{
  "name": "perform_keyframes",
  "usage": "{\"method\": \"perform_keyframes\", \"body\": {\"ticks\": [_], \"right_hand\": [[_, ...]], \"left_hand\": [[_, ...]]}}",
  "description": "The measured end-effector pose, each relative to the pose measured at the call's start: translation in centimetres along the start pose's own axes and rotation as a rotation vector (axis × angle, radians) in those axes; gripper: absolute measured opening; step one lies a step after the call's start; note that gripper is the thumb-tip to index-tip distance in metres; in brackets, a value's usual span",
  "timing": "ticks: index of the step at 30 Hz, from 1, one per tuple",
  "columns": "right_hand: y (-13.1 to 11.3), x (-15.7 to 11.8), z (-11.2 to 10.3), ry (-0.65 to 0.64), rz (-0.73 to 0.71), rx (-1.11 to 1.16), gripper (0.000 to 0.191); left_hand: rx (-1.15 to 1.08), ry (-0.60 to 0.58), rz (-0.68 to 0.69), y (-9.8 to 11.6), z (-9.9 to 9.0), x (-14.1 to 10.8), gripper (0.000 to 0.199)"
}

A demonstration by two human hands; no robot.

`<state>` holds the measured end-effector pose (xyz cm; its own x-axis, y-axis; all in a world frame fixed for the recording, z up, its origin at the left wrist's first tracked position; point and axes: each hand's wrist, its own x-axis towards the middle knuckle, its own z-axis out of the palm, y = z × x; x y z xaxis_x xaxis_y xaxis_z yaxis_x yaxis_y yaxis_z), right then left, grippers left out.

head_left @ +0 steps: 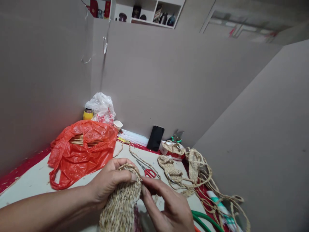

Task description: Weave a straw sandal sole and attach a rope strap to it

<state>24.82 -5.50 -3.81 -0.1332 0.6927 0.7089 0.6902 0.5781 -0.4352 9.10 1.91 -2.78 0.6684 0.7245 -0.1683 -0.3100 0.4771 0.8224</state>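
2 hands (112,178) (170,204) pinch a woven piece (120,203), long axis pointing away, rounded end foremost.

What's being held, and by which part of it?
A woven straw piece: the left hand grips its top edge; the right hand touches its right edge.

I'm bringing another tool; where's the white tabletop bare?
The biggest bare patch of tabletop lies between the red plastic bag and the left forearm; a smaller one, between the long cord and the small woven piece. Crowded: the right, with tangled cords, and the back, with smartphone and paper cup.
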Motion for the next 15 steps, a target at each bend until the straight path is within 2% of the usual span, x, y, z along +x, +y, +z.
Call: {"method": "perform_keyframes", "body": {"ticks": [15], "right_hand": [[-0.4, -0.8, 2.3, 0.176, 0.535, 0.419, 0.015]], "left_hand": [[0.094, 0.055, 0.165, 0.4, -0.1, -0.1, 0.019]]}}
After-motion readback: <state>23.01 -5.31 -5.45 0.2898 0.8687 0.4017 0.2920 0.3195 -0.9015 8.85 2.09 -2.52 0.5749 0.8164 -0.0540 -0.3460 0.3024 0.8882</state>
